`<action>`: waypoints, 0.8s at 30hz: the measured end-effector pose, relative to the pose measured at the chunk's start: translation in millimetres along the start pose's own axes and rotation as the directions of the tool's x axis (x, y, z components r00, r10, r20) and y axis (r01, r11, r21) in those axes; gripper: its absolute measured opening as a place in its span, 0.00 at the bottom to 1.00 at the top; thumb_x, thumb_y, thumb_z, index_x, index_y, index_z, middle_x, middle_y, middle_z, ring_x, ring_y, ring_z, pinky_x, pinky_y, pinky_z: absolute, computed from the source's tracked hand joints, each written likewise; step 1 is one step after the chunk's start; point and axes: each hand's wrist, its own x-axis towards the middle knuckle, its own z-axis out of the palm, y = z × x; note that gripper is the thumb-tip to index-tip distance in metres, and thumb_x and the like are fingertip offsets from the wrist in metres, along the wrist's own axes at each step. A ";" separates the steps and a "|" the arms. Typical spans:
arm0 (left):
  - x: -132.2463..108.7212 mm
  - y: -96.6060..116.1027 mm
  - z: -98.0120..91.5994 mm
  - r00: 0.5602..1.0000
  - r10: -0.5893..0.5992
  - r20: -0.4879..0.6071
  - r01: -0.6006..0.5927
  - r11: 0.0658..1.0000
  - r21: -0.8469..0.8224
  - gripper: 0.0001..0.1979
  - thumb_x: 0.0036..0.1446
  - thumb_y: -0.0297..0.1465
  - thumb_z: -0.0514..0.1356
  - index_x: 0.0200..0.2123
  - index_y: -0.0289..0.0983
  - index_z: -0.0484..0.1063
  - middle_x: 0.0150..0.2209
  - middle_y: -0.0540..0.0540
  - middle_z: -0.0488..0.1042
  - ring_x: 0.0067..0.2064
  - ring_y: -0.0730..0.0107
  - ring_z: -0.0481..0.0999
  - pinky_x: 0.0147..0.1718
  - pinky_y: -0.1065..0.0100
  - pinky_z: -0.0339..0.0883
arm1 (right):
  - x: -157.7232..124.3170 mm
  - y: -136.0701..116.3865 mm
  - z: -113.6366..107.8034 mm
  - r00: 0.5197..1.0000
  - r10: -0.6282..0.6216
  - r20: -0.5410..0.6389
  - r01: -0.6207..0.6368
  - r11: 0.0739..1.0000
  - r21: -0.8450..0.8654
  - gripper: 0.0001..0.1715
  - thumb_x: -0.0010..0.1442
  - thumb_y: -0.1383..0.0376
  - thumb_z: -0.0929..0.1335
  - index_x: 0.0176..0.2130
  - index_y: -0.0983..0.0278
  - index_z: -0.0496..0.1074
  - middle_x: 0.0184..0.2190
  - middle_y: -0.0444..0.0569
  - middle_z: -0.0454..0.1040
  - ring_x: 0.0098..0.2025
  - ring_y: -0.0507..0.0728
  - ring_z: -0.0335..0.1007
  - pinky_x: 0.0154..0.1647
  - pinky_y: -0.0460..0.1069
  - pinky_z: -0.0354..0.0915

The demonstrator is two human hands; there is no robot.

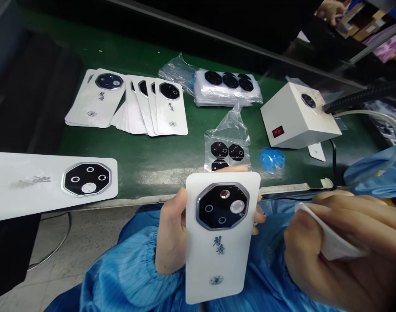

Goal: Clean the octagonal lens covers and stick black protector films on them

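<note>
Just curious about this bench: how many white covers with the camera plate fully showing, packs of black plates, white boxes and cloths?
Covers, plate fully showing: 4
Packs of black plates: 2
White box: 1
Cloth: 1
Total: 8

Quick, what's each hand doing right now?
Left hand: closed on the white phone back cover.
Right hand: closed on a white wipe.

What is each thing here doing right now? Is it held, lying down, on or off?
left hand, closed around the phone cover
phone cover, held, camera side facing up
right hand, closed on the cloth
cloth, folded, apart from the cover
fanned covers, lying overlapped on the green mat
small bag, lying flat, black pieces inside
white box, on or off: cannot tell
</note>
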 end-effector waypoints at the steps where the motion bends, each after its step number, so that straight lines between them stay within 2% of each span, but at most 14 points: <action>1: -0.1 -0.2 -0.4 1.000 0.001 0.017 -0.001 1.000 -0.005 0.24 0.55 0.45 0.49 0.48 0.38 0.71 0.40 0.42 0.77 0.41 0.60 0.76 0.42 0.61 0.69 | -3.0 -0.1 1.0 0.997 0.080 0.004 -0.080 0.997 -0.014 0.08 0.54 0.70 0.68 0.24 0.62 0.68 0.20 0.47 0.66 0.21 0.54 0.63 0.23 0.53 0.61; 3: 0.0 -0.9 -1.4 0.998 0.016 0.056 -0.016 1.000 -0.009 0.24 0.56 0.45 0.48 0.48 0.39 0.71 0.41 0.42 0.77 0.42 0.60 0.76 0.42 0.62 0.68 | -7.5 0.5 2.0 0.982 0.188 0.016 -0.188 0.982 -0.029 0.12 0.56 0.65 0.67 0.22 0.61 0.67 0.19 0.47 0.64 0.22 0.54 0.62 0.27 0.55 0.62; 6: 0.4 -1.9 -3.1 0.995 0.044 0.092 -0.043 0.999 -0.010 0.25 0.57 0.46 0.46 0.49 0.39 0.71 0.41 0.41 0.77 0.42 0.61 0.76 0.42 0.63 0.68 | -9.3 3.2 2.5 0.980 0.197 0.002 -0.196 0.980 -0.013 0.15 0.55 0.62 0.68 0.19 0.61 0.66 0.16 0.44 0.61 0.21 0.53 0.60 0.28 0.54 0.63; 12: 0.5 -1.9 -4.9 0.993 0.058 0.101 -0.059 0.998 0.009 0.28 0.58 0.46 0.45 0.52 0.36 0.68 0.41 0.39 0.77 0.43 0.60 0.76 0.42 0.63 0.68 | -8.8 9.0 8.9 0.976 0.208 -0.069 -0.205 0.978 0.043 0.09 0.51 0.66 0.70 0.23 0.61 0.68 0.19 0.45 0.66 0.23 0.54 0.65 0.29 0.55 0.65; 15: 0.4 -1.6 -4.9 0.994 0.041 0.101 -0.042 0.999 0.000 0.27 0.57 0.47 0.46 0.51 0.37 0.68 0.42 0.39 0.76 0.43 0.58 0.75 0.42 0.62 0.68 | -10.1 15.2 17.6 0.980 0.168 -0.109 -0.159 0.984 0.080 0.05 0.50 0.70 0.71 0.27 0.62 0.70 0.22 0.45 0.68 0.24 0.55 0.66 0.26 0.53 0.64; 18: 0.6 -0.3 -3.7 0.996 0.023 0.083 -0.021 0.999 -0.026 0.26 0.56 0.47 0.48 0.50 0.37 0.68 0.42 0.39 0.75 0.41 0.57 0.76 0.41 0.61 0.68 | -11.5 24.6 29.0 0.978 0.016 -0.207 0.004 0.996 0.095 0.11 0.48 0.76 0.71 0.33 0.65 0.71 0.26 0.47 0.70 0.25 0.54 0.66 0.25 0.51 0.63; 20: 0.9 1.2 -2.6 0.998 0.007 0.062 -0.005 0.999 -0.032 0.26 0.56 0.46 0.49 0.50 0.37 0.67 0.41 0.39 0.75 0.41 0.57 0.76 0.41 0.60 0.68 | -12.8 30.2 36.5 0.963 -0.021 -0.268 0.058 0.990 0.132 0.15 0.48 0.79 0.70 0.35 0.65 0.70 0.25 0.45 0.70 0.26 0.54 0.67 0.24 0.50 0.63; 24: 1.4 4.2 -1.6 0.999 -0.025 0.033 0.026 0.999 -0.024 0.25 0.55 0.45 0.51 0.51 0.36 0.66 0.40 0.39 0.75 0.40 0.56 0.75 0.41 0.59 0.67 | -16.5 35.3 46.1 0.968 0.114 -0.225 -0.068 0.977 0.200 0.14 0.50 0.77 0.70 0.35 0.62 0.68 0.27 0.45 0.70 0.29 0.55 0.69 0.27 0.50 0.63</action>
